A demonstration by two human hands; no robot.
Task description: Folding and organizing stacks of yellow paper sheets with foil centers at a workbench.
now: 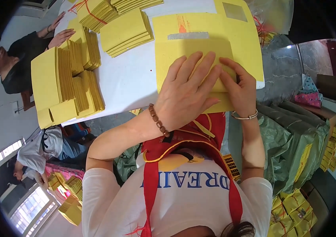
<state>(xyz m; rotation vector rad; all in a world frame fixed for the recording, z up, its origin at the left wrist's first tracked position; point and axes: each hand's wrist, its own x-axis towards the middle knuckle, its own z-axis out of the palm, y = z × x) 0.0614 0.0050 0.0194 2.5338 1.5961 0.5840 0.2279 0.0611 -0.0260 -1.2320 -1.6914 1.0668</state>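
My left hand, with a brown bead bracelet at the wrist, lies flat with fingers spread on a yellow paper sheet. At the sheet's right edge is my right hand, a silver bangle at its wrist. Its thumb and forefinger close on that edge, while the other fingers curl partly out of sight. The sheet rests on larger yellow paper, just beyond which sits a grey strip below an orange smear. How many layers lie under my palm is hidden.
Stacks of folded yellow paper stand on the white table, more at its left edge. Across the table a person in black reaches in. Green-covered piles and tied yellow bundles lie to my right.
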